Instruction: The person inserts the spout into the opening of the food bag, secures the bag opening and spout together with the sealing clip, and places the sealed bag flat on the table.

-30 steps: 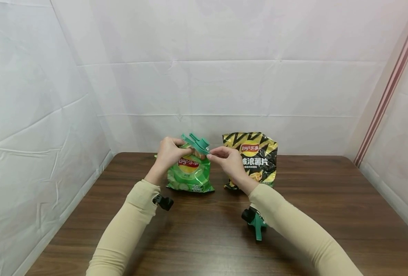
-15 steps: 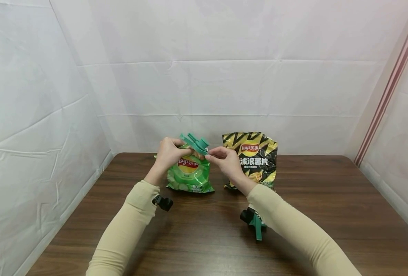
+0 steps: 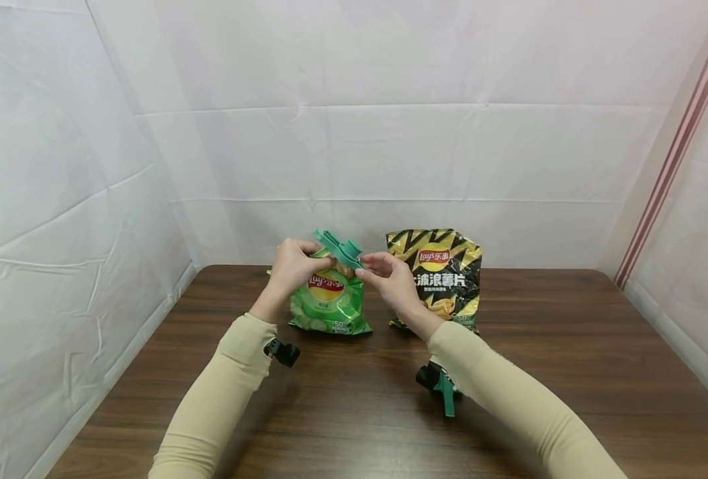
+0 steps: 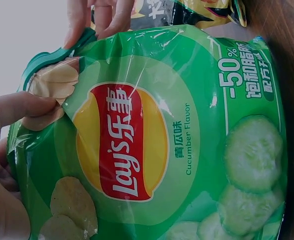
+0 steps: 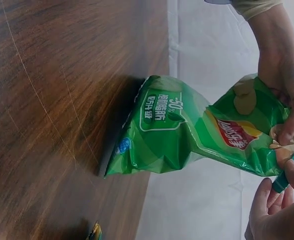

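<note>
A green Lay's cucumber chip bag (image 3: 330, 313) stands on the table, its top gathered. My left hand (image 3: 291, 271) pinches the upper part of this bag, the thumb pressing on its front in the left wrist view. Across the bag's top edge lies a teal bag clip (image 3: 348, 250) with a round cap. My right hand (image 3: 397, 283) pinches the right end of the clip between thumb and fingers; in the right wrist view the clip (image 5: 281, 181) sits at those fingertips. The left hand hides part of the bag's top left side.
A black and yellow Lay's bag (image 3: 444, 279) stands just right of the green one, partly behind the right hand. Another teal clip (image 3: 448, 399) lies on the brown table (image 3: 342, 412) beside the right wrist camera (image 3: 428, 376). White sheeting (image 3: 390, 159) encloses the back and sides.
The clip's two arms, apart at the upper left end before, now lie together. The right hand has shifted very slightly left; the left hand and the bag have hardly moved.
</note>
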Motion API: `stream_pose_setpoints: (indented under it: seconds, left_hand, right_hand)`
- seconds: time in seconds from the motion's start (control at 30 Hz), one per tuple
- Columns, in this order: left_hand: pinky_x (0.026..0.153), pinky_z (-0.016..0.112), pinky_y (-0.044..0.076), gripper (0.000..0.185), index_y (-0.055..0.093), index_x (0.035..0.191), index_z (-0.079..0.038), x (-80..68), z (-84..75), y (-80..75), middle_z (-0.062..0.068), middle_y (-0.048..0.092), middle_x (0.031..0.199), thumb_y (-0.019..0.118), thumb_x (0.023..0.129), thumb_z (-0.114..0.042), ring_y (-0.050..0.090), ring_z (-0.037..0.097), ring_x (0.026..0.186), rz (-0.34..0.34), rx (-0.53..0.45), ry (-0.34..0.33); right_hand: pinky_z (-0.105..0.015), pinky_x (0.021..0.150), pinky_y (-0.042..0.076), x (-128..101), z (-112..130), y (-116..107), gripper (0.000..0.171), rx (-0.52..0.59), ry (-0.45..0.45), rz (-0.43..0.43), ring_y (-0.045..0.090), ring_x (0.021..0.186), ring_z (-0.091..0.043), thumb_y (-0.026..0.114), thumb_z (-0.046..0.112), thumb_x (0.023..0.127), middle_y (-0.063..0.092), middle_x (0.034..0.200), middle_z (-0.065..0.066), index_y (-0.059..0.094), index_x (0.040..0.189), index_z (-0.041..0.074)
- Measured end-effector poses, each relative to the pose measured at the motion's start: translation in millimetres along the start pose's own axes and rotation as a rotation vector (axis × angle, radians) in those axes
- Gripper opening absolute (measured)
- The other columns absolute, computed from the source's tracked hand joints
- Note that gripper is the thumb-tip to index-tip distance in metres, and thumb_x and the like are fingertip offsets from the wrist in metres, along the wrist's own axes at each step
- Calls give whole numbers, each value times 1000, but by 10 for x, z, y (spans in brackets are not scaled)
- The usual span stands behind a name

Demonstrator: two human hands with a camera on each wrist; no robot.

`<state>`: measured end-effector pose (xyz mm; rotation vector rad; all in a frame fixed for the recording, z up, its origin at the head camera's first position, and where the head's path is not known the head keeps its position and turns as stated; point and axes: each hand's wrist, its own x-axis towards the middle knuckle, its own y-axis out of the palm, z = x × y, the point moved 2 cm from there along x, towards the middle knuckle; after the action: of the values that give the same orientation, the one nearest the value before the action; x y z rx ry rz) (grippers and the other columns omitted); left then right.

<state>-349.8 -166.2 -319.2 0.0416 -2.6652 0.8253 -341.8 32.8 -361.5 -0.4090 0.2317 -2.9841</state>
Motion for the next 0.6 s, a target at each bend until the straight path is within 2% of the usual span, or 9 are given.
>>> stream_pose_setpoints:
  seconds: [0.17,0.4,0.6]
  left_hand:
    - [47,25,42,15,75,73,-6,-7,-30,-23,8,69,64,75,76,-21,61,35,58,6,18,5]
    - [45,25,36,16,72,68,-7,-8,-46,-41,13,67,63,74,78,-19,46,12,44,40,50,24]
    - [47,25,33,21,67,61,-8,1,-43,-53,10,59,54,74,78,-20,39,10,43,53,78,44]
  right_hand:
    - [-31,85,50,0,-9,-3,35,-17,11,37,61,105,-23,69,19,88,65,115,-13,65,121,9]
    - [-43,95,47,14,7,-14,37,13,60,75,59,113,-28,68,19,88,62,123,-16,64,123,6]
    - [-44,93,48,25,11,-19,38,-18,112,87,61,111,-27,68,23,88,61,128,-13,64,124,8]
